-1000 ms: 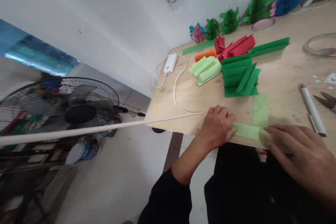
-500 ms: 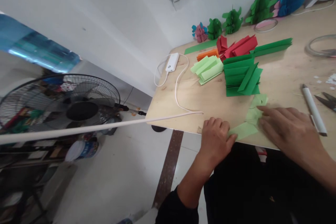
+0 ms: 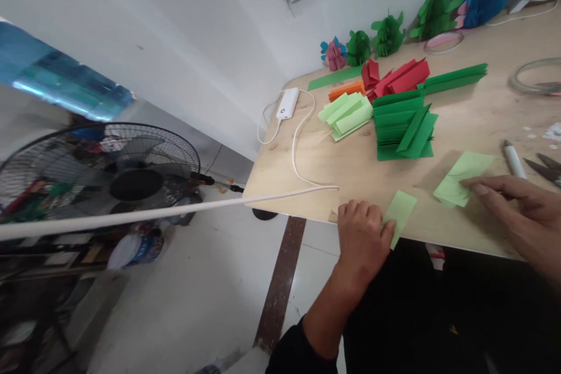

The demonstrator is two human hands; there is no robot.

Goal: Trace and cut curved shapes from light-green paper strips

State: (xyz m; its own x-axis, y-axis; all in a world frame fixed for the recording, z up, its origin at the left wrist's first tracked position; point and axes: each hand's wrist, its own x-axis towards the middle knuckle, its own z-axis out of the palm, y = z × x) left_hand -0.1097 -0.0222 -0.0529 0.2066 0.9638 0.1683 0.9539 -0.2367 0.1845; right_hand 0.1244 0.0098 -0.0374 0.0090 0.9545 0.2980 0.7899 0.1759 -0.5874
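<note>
At the table's front edge, my left hand (image 3: 360,228) is closed, its thumb pressed on a small light green paper strip (image 3: 401,210) that slants away from it. To the right, my right hand (image 3: 519,204) pinches another light green paper piece (image 3: 464,175) between thumb and fingertips. Faint curved lines run across this piece, and it seems to have more than one layer. Beyond the hands lie a stack of folded dark green paper (image 3: 405,128) and folded light green paper (image 3: 346,114). A white marker (image 3: 513,159) is partly covered by my right hand.
Scissors (image 3: 546,168) and white paper scraps (image 3: 554,131) lie at the right. Folded red paper (image 3: 401,77), orange paper (image 3: 346,90) and several paper figures (image 3: 388,35) fill the back. A white cable (image 3: 294,152) joins a power bank (image 3: 288,103). A fan (image 3: 138,184) stands left.
The light green papers have come apart: my right hand has moved right with one piece, while the strip under my left thumb has turned more upright. My left hand has barely moved.
</note>
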